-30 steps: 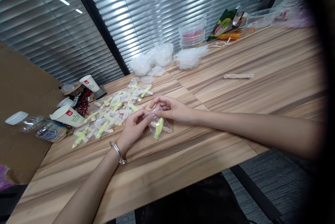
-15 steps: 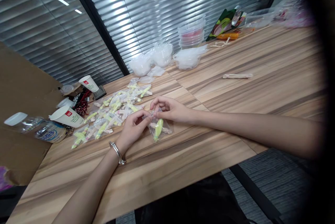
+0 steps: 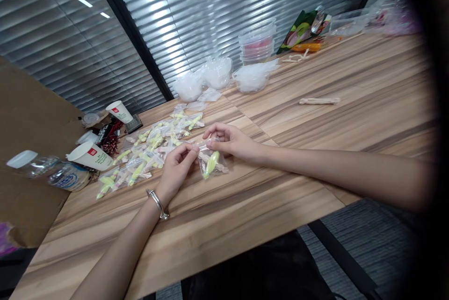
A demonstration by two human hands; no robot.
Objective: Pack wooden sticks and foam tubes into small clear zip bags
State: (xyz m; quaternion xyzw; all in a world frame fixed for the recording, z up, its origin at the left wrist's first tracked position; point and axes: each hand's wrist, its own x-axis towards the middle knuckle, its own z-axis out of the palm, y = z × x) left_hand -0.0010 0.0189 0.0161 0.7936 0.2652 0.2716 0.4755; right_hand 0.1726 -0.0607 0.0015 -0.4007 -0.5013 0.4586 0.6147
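A small clear zip bag point(image 3: 221, 167) hangs between my two hands, a little above the wooden table. Inside it lie a yellow-green piece point(image 3: 211, 164) and a pale pinkish piece, crossing each other. My left hand point(image 3: 177, 164), with a silver bracelet at the wrist, pinches the bag's upper left corner. My right hand point(image 3: 229, 141) grips its top edge at the right between thumb and fingers. Just beyond my left hand, many similar filled bags point(image 3: 154, 143) are spread in a pile.
Paper cups point(image 3: 89, 155) and a plastic bottle point(image 3: 63, 174) stand at the left. Bundles of clear bags point(image 3: 217, 73) and stacked plastic tubs point(image 3: 257, 43) line the back by the blinds. A pale twisted strip point(image 3: 319, 101) lies on the table point(image 3: 351, 150) at right.
The bag has turned slightly and risen a little, its yellow-green piece now leaning more. My right hand has shifted up along the top edge; my left hand has barely moved.
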